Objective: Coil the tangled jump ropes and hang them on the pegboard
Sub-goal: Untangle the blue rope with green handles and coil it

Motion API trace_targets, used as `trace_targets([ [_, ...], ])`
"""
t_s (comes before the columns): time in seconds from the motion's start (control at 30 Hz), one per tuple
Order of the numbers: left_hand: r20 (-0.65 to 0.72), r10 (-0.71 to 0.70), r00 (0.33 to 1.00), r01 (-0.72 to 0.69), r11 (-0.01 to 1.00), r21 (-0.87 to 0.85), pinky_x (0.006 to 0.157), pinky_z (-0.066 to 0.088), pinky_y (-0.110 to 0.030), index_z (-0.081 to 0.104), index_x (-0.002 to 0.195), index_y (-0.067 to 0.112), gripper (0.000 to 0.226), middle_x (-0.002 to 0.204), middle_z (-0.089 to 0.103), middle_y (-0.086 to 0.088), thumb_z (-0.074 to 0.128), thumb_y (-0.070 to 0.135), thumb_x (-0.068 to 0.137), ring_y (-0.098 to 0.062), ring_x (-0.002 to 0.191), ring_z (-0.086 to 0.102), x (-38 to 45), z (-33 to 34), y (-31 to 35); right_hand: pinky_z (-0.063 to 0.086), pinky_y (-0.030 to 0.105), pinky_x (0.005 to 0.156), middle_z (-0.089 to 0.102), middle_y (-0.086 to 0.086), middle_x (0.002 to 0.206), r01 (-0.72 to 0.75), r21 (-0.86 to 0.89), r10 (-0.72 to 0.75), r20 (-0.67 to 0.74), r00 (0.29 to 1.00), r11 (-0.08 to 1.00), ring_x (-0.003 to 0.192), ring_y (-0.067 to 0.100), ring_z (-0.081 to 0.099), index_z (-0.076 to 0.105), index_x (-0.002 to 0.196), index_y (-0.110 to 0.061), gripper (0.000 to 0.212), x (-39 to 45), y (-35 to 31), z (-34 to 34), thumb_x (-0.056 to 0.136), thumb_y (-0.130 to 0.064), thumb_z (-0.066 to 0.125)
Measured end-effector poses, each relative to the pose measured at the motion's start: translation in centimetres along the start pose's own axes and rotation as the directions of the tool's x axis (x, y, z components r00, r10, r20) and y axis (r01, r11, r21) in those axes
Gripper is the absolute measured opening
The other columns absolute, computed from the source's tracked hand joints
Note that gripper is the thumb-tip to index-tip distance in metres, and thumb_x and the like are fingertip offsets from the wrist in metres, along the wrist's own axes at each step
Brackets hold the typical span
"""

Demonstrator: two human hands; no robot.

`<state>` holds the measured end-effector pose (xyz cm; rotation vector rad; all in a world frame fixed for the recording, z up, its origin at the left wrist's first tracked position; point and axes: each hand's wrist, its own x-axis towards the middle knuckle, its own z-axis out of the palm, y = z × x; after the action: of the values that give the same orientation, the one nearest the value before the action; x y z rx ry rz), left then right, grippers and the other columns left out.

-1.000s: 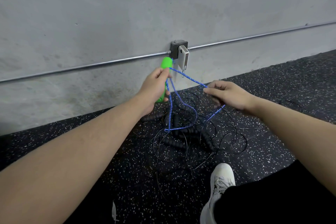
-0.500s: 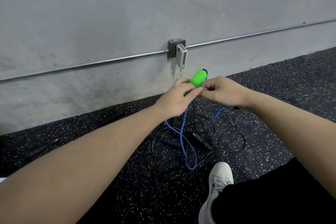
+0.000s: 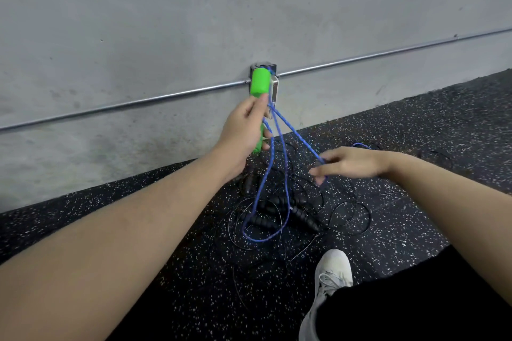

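Observation:
My left hand (image 3: 243, 133) grips the green handles (image 3: 260, 83) of the blue jump rope (image 3: 279, 163) and holds them upright in front of the wall. Blue loops hang from that hand down to the floor. One blue strand runs taut to my right hand (image 3: 352, 163), lower and to the right, and crosses its loosely spread fingers. Under both hands lies a tangle of black jump ropes (image 3: 349, 219) with ribbed black handles (image 3: 302, 219). No pegboard is in view.
A grey concrete wall rises just behind, with a metal conduit pipe (image 3: 138, 102) and a metal outlet box (image 3: 274, 86) behind the green handles. The floor is black speckled rubber (image 3: 443, 124). My white shoe (image 3: 332, 274) stands near the tangle.
The hands were together at the green handles half a second ago. Now my left hand has lifted the handles, and my right hand has moved down and right along the blue strand.

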<state>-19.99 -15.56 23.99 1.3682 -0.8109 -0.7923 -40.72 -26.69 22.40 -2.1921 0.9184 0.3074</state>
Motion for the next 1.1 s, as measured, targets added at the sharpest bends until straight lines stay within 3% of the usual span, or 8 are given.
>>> trace_targets([
  [0.1,-0.108,-0.06,0.992,0.062,0.998,0.019,0.042,0.046,-0.022,0.056,0.08,0.018,0.032,0.075,0.053,0.004,0.051,0.036,0.106,-0.008,0.049,0.051,0.7,-1.3,-0.5,0.045,0.038,0.089,0.077,0.006,0.088,0.023,0.116,-0.012,-0.091,0.996,0.993,0.09,0.023,0.067,0.056,0.104,-0.007,0.023,0.5,1.0,0.3,0.102,-0.03,0.057],
  [0.3,-0.204,-0.223,0.953,0.254,0.957,0.141,0.041,0.046,-0.02,0.065,0.107,0.027,0.011,0.092,0.057,0.001,0.056,0.032,0.103,-0.014,0.06,0.054,1.1,-3.1,-2.4,0.04,0.019,0.048,0.055,0.004,0.061,0.189,0.392,-0.067,-0.304,0.95,0.9,0.051,0.014,0.046,0.063,0.082,-0.017,0.021,0.0,-0.2,-0.3,0.1,-0.027,0.061],
  [0.47,-0.007,-0.003,1.0,0.005,0.898,0.441,0.044,0.051,-0.022,0.068,0.123,0.031,0.026,0.136,0.051,-0.009,0.057,0.04,0.102,-0.014,0.058,0.063,0.9,-2.0,-3.0,0.026,0.013,0.042,0.044,-0.014,0.051,0.215,0.303,-0.084,-0.393,0.916,0.929,0.043,0.002,0.032,0.078,0.097,-0.028,0.022,0.0,-1.7,-0.6,0.099,-0.039,0.059],
  [0.6,0.257,0.018,0.966,-0.15,0.849,0.506,0.099,0.05,-0.06,0.065,0.133,0.027,0.04,0.156,0.033,0.002,0.043,0.046,0.106,-0.031,0.128,0.056,-1.0,1.2,-2.1,0.024,0.018,0.043,0.037,-0.012,0.044,0.239,0.224,-0.16,-0.321,0.934,0.945,0.042,0.003,0.028,0.076,0.09,-0.02,0.026,0.0,-3.2,-0.1,0.101,-0.035,0.058],
  [0.7,0.347,0.057,0.936,-0.233,0.84,0.489,0.112,0.038,-0.043,0.072,0.12,0.019,0.029,0.141,0.043,0.001,0.053,0.034,0.105,-0.01,0.126,0.051,-1.6,2.3,-2.5,0.023,0.017,0.043,0.037,-0.011,0.043,0.212,0.167,-0.152,-0.312,0.938,0.963,0.041,0.004,0.029,0.074,0.081,-0.022,0.028,-0.3,-3.2,-0.3,0.1,-0.036,0.06],
  [0.83,0.42,-0.011,0.907,-0.231,0.823,0.52,0.057,0.05,-0.022,0.069,0.099,0.014,0.02,0.128,0.045,0.01,0.058,0.03,0.103,0.001,0.055,0.056,-1.5,3.0,-3.4,0.023,0.022,0.044,0.035,-0.005,0.05,0.159,0.166,-0.116,-0.244,0.963,0.973,0.045,0.011,0.028,0.076,0.081,-0.02,0.028,-1.2,-1.8,-0.4,0.094,-0.043,0.066],
  [0.97,0.227,0.032,0.973,-0.134,0.882,0.452,0.042,0.046,-0.019,0.062,0.089,0.015,0.026,0.121,0.053,-0.003,0.054,0.034,0.105,-0.011,0.056,0.06,-0.1,3.2,-3.8,0.045,0.024,0.064,0.063,0.0,0.061,0.109,0.291,-0.072,-0.135,0.988,0.951,0.058,0.015,0.056,0.071,0.078,-0.009,0.044,-2.7,0.0,-0.6,0.094,-0.048,0.062],
  [1.1,-0.083,0.034,0.996,0.003,0.912,0.41,0.036,0.043,-0.019,0.055,0.079,0.021,0.03,0.088,0.056,-0.007,0.051,0.032,0.106,-0.015,0.054,0.058,1.9,1.8,-4.2,0.037,0.02,0.099,0.076,-0.012,0.102,-0.084,0.043,0.081,0.08,0.994,0.996,0.104,0.003,0.063,0.077,0.085,-0.021,0.044,-3.8,2.4,-1.0,0.097,-0.057,0.053],
])
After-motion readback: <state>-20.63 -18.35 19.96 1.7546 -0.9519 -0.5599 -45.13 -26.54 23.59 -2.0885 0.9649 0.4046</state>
